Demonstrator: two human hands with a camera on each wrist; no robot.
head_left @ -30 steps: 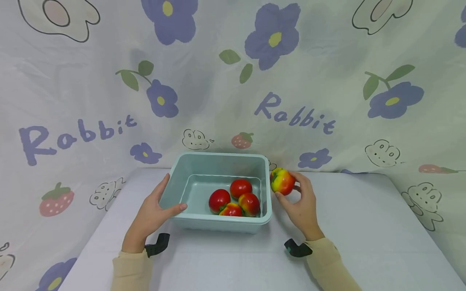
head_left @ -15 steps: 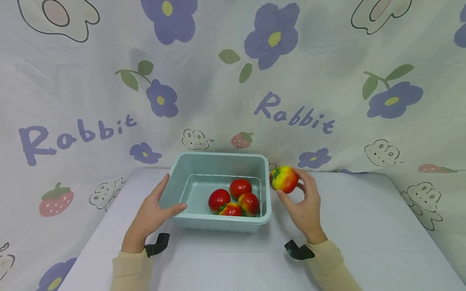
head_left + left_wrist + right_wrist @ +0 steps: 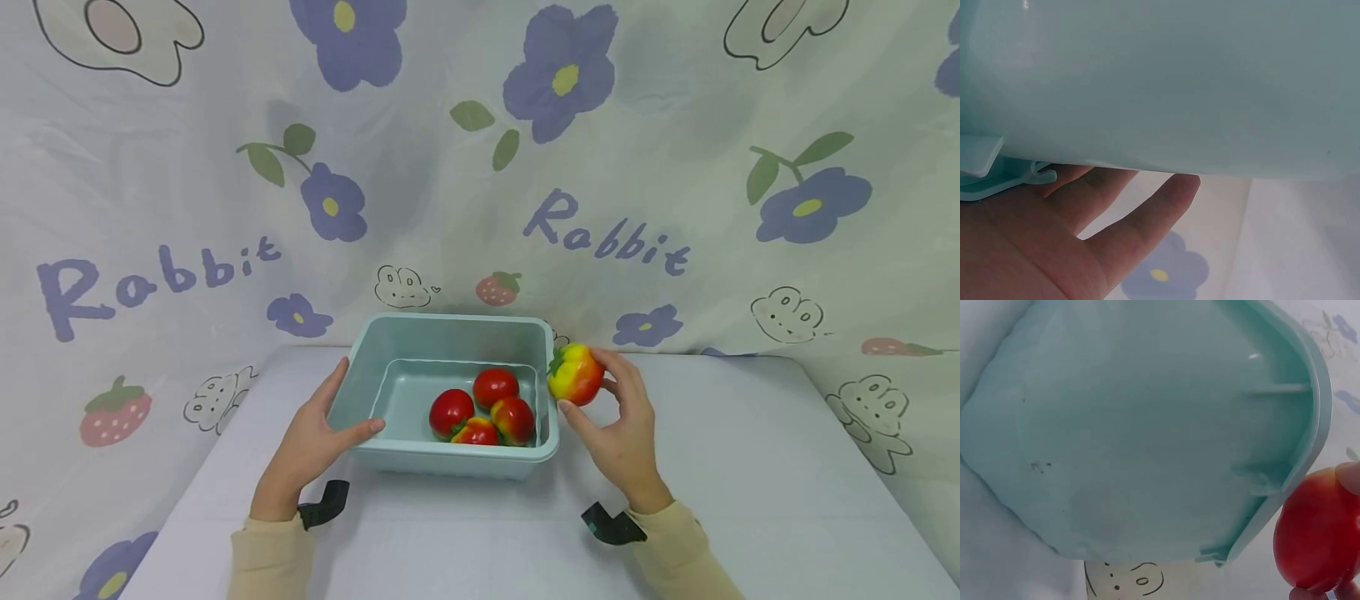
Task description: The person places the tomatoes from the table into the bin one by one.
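Left hand [image 3: 311,437]: we see it gripping the basin's left wall near its front corner, thumb hooked over the rim, fingers [image 3: 1141,215] straight against the outer wall.
Right hand [image 3: 618,421]: we see its thumb and fingertips curled round the loose tomato, pinching it from the right and below.
Loose tomato [image 3: 575,374]: red and yellow, held above the table, just outside the basin's right rim; whether it touches the rim we cannot tell.
Basin [image 3: 543,454]: pale green, mid-table, toward the far edge.
Four tomatoes [image 3: 483,407]: clustered in the basin's right half.
Table [image 3: 750,467]: white; printed cloth hangs behind its far edge.
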